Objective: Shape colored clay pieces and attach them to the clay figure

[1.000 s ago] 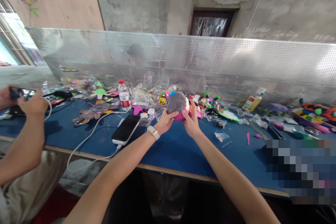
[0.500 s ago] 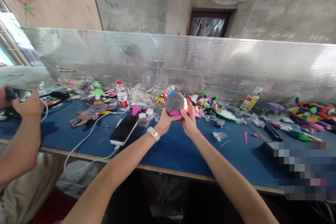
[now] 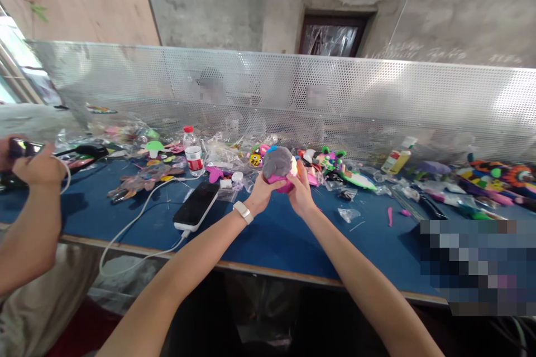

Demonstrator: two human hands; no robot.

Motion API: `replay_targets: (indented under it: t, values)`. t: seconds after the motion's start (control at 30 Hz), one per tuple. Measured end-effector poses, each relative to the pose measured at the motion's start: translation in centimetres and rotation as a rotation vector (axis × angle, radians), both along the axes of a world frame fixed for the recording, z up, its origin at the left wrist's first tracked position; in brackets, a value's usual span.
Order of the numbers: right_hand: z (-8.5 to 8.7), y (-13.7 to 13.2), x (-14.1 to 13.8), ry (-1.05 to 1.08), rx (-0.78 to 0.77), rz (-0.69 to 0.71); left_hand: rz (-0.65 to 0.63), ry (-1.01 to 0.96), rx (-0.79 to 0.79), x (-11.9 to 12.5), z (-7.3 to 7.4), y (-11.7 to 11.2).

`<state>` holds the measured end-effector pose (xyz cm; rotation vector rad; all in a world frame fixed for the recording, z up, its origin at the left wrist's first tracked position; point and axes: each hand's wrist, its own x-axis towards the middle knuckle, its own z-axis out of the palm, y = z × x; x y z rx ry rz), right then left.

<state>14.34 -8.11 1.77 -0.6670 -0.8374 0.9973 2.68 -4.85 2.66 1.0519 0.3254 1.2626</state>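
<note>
A clay figure (image 3: 277,163), with a rounded grey top, a pink lower part and a bit of blue at its upper edge, is held up above the blue table. My left hand (image 3: 262,194), with a pale band on its wrist, wraps round its lower left side. From the right, my right hand (image 3: 300,192) grips it, thumb against the pink part. The fingers cover much of its underside and right side. A yellow tiger-faced clay piece (image 3: 256,158) lies just behind it on the left.
A phone on a white power bank (image 3: 196,206) and a red-capped bottle (image 3: 194,152) are left of my hands. Clay figures (image 3: 330,159) and plastic scraps line the perforated metal screen (image 3: 355,97). A yellow bottle (image 3: 397,159) leans at right. Another person's hand (image 3: 39,166) holds a phone.
The view has shifted slightly. Both my hands still hold the clay figure in nearly the same place, with the right thumb a little changed in position.
</note>
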Motion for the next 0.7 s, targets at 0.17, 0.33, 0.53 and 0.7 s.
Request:
replay_targets:
  t: [0.17, 0.33, 0.53, 0.7]
  values:
    - [-0.21, 0.25, -0.02, 0.001, 0.014, 0.012, 0.022, 0.015, 0.004, -0.08, -0.14, 0.2]
    - [-0.01, 0.18, -0.09, -0.006, 0.024, 0.017, 0.028, 0.012, 0.006, -0.02, -0.37, 0.43]
    - [0.28, -0.11, -0.22, -0.054, 0.065, -0.009, 0.011, -0.031, -0.015, 0.23, -0.06, -0.14]
    - [0.15, -0.03, -0.26, -0.023, 0.072, -0.03, 0.011, -0.029, -0.038, 0.24, 0.17, -0.32]
